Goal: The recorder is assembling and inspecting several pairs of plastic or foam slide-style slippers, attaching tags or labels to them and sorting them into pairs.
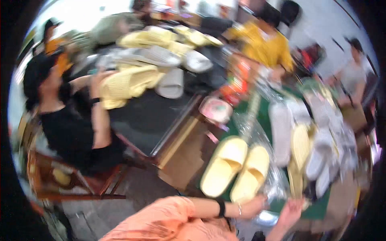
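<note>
A pair of pale yellow slippers, the left slipper (223, 166) and the right slipper (251, 172), lies side by side on a green tabletop (317, 211) in front of me. My left hand (255, 205) is just below the toe-to-heel line of the right slipper; blur smears its fingers. To its right, my right hand (291, 211) is raised at the table's near edge, fingers curled together. Whatever they pinch is too blurred to make out. A clear plastic bag (275, 186) lies beside the slippers, above both hands.
More grey slippers (280, 132) and yellow slippers (300, 146) lie at the right, some in plastic. On the left, a black table (140, 124) bears a yellow and grey slipper pile (132, 80). A person in black (72, 128) sits there; another in yellow (267, 48) is opposite.
</note>
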Motion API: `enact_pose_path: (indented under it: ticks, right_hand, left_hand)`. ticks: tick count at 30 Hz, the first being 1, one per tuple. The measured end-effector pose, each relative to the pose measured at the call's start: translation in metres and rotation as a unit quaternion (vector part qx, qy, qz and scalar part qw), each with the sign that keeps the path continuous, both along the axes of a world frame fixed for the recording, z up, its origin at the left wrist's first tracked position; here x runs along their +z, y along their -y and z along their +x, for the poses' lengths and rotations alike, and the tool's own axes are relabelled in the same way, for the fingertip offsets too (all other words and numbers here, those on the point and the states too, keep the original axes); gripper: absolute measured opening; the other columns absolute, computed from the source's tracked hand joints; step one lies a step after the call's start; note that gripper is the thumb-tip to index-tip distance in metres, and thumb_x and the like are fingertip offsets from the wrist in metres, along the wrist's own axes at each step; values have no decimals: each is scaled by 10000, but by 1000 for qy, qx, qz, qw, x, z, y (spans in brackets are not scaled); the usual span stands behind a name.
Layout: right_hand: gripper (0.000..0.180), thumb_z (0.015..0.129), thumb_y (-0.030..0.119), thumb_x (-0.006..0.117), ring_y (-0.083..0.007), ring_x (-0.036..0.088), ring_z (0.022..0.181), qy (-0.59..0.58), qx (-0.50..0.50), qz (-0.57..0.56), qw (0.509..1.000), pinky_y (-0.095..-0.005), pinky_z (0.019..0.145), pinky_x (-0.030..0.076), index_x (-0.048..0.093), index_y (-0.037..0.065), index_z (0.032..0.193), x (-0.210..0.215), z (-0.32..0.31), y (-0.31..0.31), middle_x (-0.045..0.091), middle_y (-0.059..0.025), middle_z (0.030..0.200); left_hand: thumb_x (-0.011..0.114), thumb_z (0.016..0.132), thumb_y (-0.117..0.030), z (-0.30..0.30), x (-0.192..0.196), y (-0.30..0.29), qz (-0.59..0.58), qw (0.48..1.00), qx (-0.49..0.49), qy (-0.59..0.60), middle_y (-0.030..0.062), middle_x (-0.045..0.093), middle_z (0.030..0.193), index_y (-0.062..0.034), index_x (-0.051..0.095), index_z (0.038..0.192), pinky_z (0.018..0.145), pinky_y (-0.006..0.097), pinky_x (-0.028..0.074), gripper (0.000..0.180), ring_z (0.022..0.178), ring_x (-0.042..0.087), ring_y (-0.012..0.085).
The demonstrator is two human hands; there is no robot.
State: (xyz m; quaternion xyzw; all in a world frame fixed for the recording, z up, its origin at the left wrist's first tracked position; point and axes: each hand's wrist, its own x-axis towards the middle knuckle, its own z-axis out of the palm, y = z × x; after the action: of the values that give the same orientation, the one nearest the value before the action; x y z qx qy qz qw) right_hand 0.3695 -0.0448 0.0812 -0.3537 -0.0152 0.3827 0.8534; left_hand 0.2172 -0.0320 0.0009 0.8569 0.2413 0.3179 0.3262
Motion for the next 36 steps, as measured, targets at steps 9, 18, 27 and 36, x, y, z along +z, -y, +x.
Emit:
enact_pose_path:
  ticks: [9,18,27,36]
  right_hand:
    - [172,914,191,381,-89,307,546,42,230,62,970,-220,537,301,467,44,889,34,-58,15,322,17,606]
    - [133,894,133,417,-84,359,549,-78,163,35,983,-249,591,362,476,29,952,15,-11,-10,359,16,604]
    - [140,856,114,482,-108,464,561,-20,218,-75,973,-282,624,445,482,24,962,-52,17,-53,451,9,598]
    - [166,846,125,460,-148,544,565,240,446,-267,820,-279,568,468,546,-13,814,1,1,-36,556,-46,640]
  left_hand:
    - [504,845,-120,-20,75,-8,-470,868,-47,153,26,532,708,-4,501,912,551,219,393,134,593,463,118]
    - [491,843,-128,-116,134,-20,-382,909,-123,114,23,568,677,-3,577,741,548,215,400,183,607,495,83]
    - [536,830,-171,-202,131,-26,-467,787,-113,388,57,504,551,-13,536,653,485,295,316,238,477,399,148]
    - [552,804,-118,-221,139,-46,-282,958,-26,36,53,581,651,8,597,777,555,240,406,137,572,511,118]
